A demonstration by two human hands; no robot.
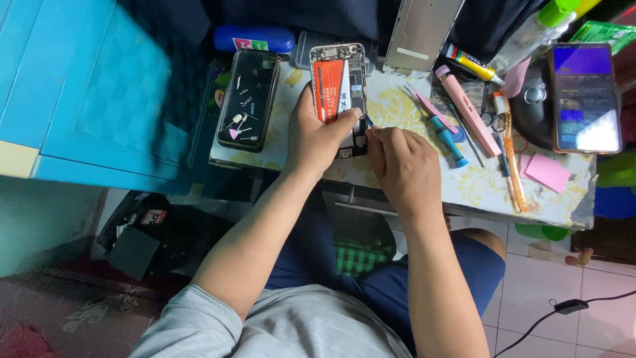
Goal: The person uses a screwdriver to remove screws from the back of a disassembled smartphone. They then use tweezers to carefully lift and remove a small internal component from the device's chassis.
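Opened phone (pixel 339 93) with orange-and-white battery on the floral table (pixel 477 189), left hand (pixel 317 136) clamped around its lower edge, right hand (pixel 401 166) pinched shut on a small tool (pixel 368 122) at its right side, black tray (pixel 249 89) just left.

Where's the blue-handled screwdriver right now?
In the head view, the blue-handled screwdriver lies on the table, just right of the right hand and left of the long pink tool.
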